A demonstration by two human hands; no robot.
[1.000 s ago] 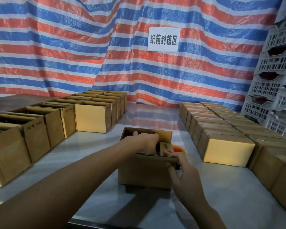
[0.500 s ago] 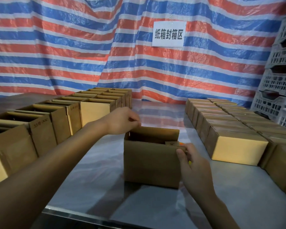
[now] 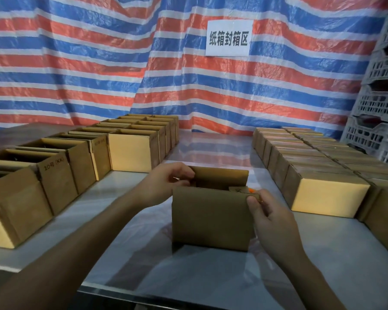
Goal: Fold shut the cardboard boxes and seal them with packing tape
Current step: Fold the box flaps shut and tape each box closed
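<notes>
A small brown cardboard box (image 3: 211, 220) stands open on the steel table (image 3: 211, 276) right in front of me, its near and far flaps upright. My left hand (image 3: 166, 184) grips the box's upper left corner with curled fingers. My right hand (image 3: 269, 215) pinches the upper right corner, thumb on the near flap. Behind that corner a bit of an orange tape dispenser (image 3: 252, 190) peeks out, mostly hidden by the box and my hand.
Several open boxes (image 3: 72, 166) sit in rows on the left of the table. Closed boxes (image 3: 318, 175) fill the right side. A striped tarp (image 3: 99, 63) with a white sign (image 3: 229, 38) hangs behind; grey crates (image 3: 381, 108) are stacked at far right.
My left hand came out of the box interior and moved to its upper left corner. The near flap now stands upright. My right hand stays at the right corner.
</notes>
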